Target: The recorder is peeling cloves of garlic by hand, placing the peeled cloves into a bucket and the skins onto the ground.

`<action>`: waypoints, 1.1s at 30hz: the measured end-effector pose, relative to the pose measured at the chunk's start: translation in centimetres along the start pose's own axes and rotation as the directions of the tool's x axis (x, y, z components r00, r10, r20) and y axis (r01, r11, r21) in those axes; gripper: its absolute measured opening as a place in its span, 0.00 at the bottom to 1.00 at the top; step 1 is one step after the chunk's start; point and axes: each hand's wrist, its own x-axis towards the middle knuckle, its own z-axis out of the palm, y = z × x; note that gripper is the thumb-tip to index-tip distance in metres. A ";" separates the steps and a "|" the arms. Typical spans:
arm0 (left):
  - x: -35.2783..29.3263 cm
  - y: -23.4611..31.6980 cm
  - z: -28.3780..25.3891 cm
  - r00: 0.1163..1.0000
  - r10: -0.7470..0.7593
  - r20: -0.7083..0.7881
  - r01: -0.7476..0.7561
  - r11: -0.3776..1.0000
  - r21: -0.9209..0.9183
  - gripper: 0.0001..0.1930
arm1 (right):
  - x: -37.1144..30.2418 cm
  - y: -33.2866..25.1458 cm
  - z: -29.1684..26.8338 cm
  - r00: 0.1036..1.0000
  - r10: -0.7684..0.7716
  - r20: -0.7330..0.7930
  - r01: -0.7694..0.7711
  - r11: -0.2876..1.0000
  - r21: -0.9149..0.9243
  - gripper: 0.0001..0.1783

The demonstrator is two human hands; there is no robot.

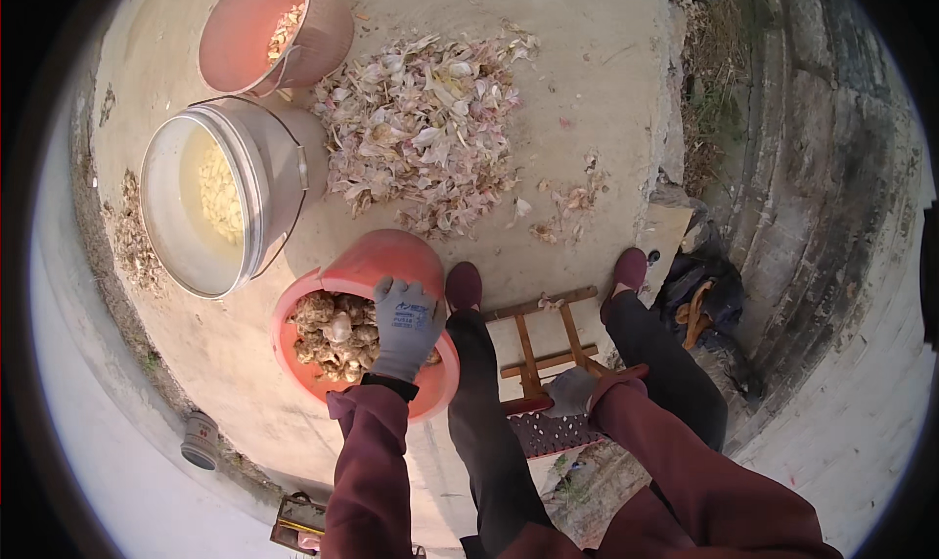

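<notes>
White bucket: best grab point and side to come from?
Probably mid-way along the wire handle, coming from the right, the side toward the peelings. The handle hangs down that side of the bucket, outside the open mouth with its pale cloves. The left hand is nearer.

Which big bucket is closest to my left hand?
The red bucket holding brown bulbs, hand over its mouth; the white bucket and upper pink bucket are farther.

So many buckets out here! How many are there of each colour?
Reddish: 2 (garlic bucket under the left hand, clove bucket at the top)
Whitish: 2 (large bucket, small pail at lower left)
Total: 4
</notes>
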 end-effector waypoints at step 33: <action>4.8 -7.2 -1.3 0.957 -0.173 -0.233 0.187 0.982 0.038 0.14 | 3.3 3.6 0.2 0.973 -0.085 -0.217 0.075 0.996 -0.054 0.28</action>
